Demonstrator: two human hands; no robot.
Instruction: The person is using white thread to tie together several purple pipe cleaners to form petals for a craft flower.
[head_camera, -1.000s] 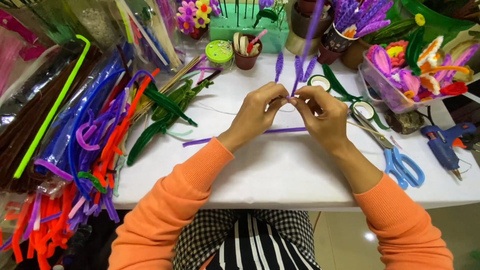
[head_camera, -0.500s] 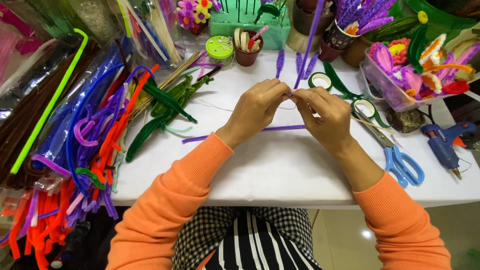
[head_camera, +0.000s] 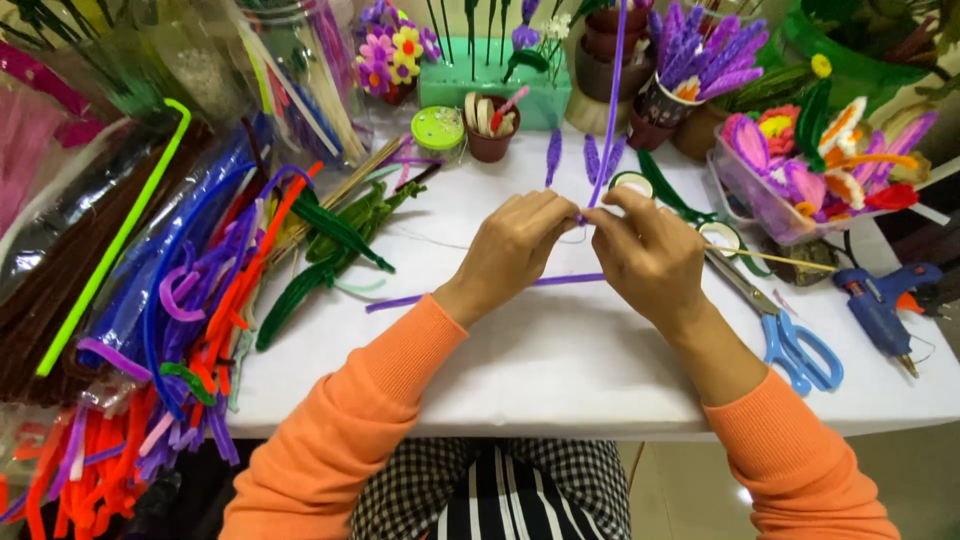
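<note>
My left hand (head_camera: 515, 250) and my right hand (head_camera: 648, 255) meet fingertip to fingertip over the white table (head_camera: 560, 370). Together they pinch the lower end of a long purple pipe cleaner (head_camera: 612, 95) that rises straight up from my fingers. A thin pale thread or wire (head_camera: 445, 243) trails left from my left hand. Another purple pipe cleaner (head_camera: 400, 301) lies flat on the table beneath my hands. Both arms wear orange sleeves.
Heaps of coloured pipe cleaners (head_camera: 170, 330) fill the left side. Green pipe cleaners (head_camera: 330, 255) lie left of my hands. Blue-handled scissors (head_camera: 790, 340) and a blue glue gun (head_camera: 880, 300) sit on the right. A clear box of finished flowers (head_camera: 810, 180) and pots stand behind.
My hands have stayed together over the table, with the upright purple pipe cleaner shifted slightly. The view has tilted a little.
</note>
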